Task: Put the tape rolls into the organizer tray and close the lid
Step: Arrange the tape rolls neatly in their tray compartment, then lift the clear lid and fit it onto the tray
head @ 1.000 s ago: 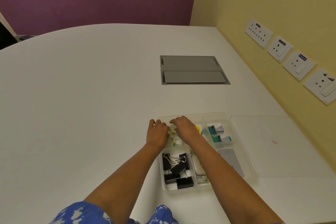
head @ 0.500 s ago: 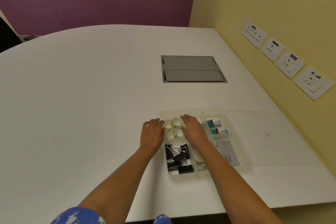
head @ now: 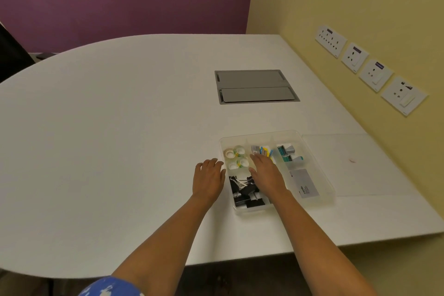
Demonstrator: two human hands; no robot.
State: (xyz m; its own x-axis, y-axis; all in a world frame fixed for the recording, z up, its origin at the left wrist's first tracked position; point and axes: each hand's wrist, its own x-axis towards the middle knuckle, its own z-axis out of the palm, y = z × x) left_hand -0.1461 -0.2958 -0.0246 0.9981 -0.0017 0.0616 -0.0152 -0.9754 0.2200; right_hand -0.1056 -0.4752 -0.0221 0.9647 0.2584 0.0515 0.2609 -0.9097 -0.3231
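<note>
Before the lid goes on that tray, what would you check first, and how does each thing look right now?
1. Tape rolls inside the organizer tray: ok, four in its far left compartment.
2. Rolls below the rim: cannot tell.
3. Lid within reach: ok, flat on the table, right of the tray.
4. Left hand free: ok, open, beside the tray.
5. Right hand free: ok, open, though over the tray.

I see four small tape rolls [head: 236,157] lying flat in the clear organizer tray's [head: 319,166] far-left compartment; its clear lid [head: 355,166] lies flat just beside it.
</note>
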